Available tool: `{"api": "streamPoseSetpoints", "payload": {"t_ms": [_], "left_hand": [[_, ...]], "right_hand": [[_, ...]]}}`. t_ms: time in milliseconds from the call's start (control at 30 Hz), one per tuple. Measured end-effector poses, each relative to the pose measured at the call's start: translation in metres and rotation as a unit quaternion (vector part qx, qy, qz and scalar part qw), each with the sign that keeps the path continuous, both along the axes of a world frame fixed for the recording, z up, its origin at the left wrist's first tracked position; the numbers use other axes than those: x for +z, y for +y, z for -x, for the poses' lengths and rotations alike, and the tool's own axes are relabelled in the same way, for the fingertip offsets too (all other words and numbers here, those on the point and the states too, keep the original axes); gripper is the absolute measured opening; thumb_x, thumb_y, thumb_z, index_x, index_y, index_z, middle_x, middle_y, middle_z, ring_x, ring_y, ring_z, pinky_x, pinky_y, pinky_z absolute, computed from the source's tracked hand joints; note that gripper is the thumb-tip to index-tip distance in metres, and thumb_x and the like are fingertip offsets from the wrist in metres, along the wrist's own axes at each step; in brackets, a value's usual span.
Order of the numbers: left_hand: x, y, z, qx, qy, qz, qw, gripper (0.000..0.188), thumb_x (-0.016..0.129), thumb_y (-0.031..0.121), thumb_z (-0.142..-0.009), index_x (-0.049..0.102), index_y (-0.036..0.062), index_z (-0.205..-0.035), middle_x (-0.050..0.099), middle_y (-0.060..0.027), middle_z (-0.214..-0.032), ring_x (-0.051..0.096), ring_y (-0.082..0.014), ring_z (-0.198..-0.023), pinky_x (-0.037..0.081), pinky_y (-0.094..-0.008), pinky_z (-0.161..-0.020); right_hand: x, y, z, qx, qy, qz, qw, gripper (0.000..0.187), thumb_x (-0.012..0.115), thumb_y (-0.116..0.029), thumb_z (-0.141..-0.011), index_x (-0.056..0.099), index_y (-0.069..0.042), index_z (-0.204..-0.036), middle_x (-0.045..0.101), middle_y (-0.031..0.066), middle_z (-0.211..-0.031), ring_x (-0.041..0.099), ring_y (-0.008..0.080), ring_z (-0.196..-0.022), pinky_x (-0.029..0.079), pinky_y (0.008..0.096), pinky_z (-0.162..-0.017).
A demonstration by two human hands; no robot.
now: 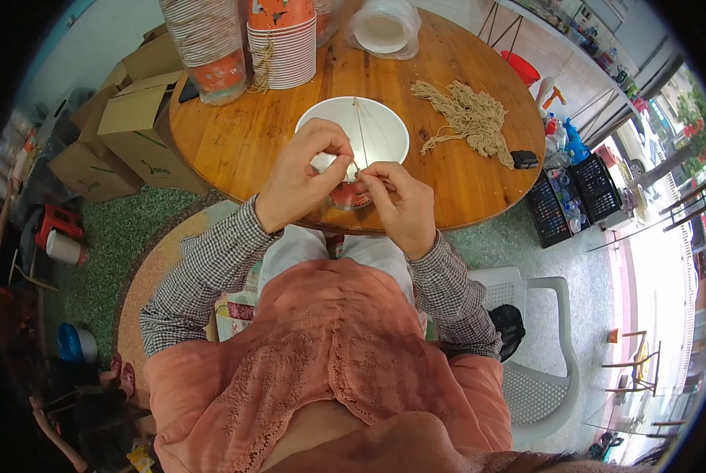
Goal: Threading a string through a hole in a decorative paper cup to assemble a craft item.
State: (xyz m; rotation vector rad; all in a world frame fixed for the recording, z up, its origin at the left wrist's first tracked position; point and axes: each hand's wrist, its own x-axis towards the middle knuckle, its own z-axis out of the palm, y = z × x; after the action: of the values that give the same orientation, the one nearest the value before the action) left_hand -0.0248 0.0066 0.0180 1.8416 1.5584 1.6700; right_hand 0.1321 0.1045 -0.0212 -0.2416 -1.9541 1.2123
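A paper bucket (391, 140), white inside and orange outside, stands at the table's near edge with its mouth facing me. A thin tan cord (361, 130) runs from its far rim across the opening to my fingers. My left hand (312, 169) is closed in a pinch on the cord above the near rim. Beside it, at the near rim, my right hand (402, 201) also pinches the cord. The fingertips nearly meet, and the cord's end between them is too small to make out.
On the round wooden table (242, 150) stand stacked paper buckets (282, 57), a plastic-wrapped stack (207, 47) and wrapped white tubs (383, 33). A heap of tan cords (475, 118) lies right, by a small black object (525, 159). Cardboard boxes (140, 118) stand left; a plastic chair (538, 386) is right.
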Motion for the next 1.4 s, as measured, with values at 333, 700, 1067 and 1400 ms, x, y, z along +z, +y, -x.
{"api": "streamPoseSetpoints", "payload": {"t_ms": [333, 700, 1067, 1400], "left_hand": [[-0.014, 0.005, 0.001, 0.136, 0.125, -0.100, 0.978, 0.009, 0.061, 0.001, -0.075, 0.056, 0.0034, -0.083, 0.056, -0.0104, -0.096, 0.057, -0.0251, -0.087, 0.045, -0.0322, -0.075], [-0.021, 0.010, 0.004, 0.097, 0.084, -0.054, 0.990, 0.018, 0.062, 0.003, -0.074, 0.060, 0.0068, -0.091, 0.061, -0.0100, -0.099, 0.058, -0.0255, -0.093, 0.041, -0.0351, -0.087], [-0.020, 0.006, -0.021, 0.131, 0.265, -0.076, 0.952, 0.014, 0.068, 0.008, -0.080, 0.065, 0.0050, -0.093, 0.063, -0.0062, -0.085, 0.060, -0.0237, -0.084, 0.042, -0.0406, -0.089], [-0.021, 0.007, -0.028, 0.156, 0.171, -0.059, 0.971, 0.008, 0.066, 0.008, -0.077, 0.058, 0.0058, -0.080, 0.060, -0.0060, -0.077, 0.059, -0.0252, -0.076, 0.042, -0.0372, -0.082]], "right_hand": [[-0.002, -0.006, -0.008, -0.078, 0.001, -0.158, 0.984, 0.014, 0.055, 0.002, -0.090, 0.058, 0.002, -0.103, 0.064, 0.0145, -0.096, 0.066, 0.0246, -0.081, 0.052, 0.0303, -0.070], [-0.015, 0.006, -0.011, -0.064, 0.036, -0.065, 0.995, 0.010, 0.053, -0.003, -0.093, 0.057, 0.000, -0.101, 0.064, 0.0134, -0.091, 0.065, 0.0266, -0.077, 0.052, 0.0330, -0.069], [0.013, 0.007, -0.010, -0.062, -0.044, -0.122, 0.990, 0.009, 0.054, -0.006, -0.093, 0.056, 0.000, -0.100, 0.062, 0.0160, -0.086, 0.064, 0.0312, -0.078, 0.051, 0.0346, -0.069], [0.047, 0.021, -0.015, -0.020, -0.086, -0.396, 0.914, 0.033, 0.063, -0.007, -0.080, 0.051, -0.003, -0.111, 0.056, 0.0133, -0.091, 0.060, 0.0297, -0.081, 0.050, 0.0363, -0.067]]}}
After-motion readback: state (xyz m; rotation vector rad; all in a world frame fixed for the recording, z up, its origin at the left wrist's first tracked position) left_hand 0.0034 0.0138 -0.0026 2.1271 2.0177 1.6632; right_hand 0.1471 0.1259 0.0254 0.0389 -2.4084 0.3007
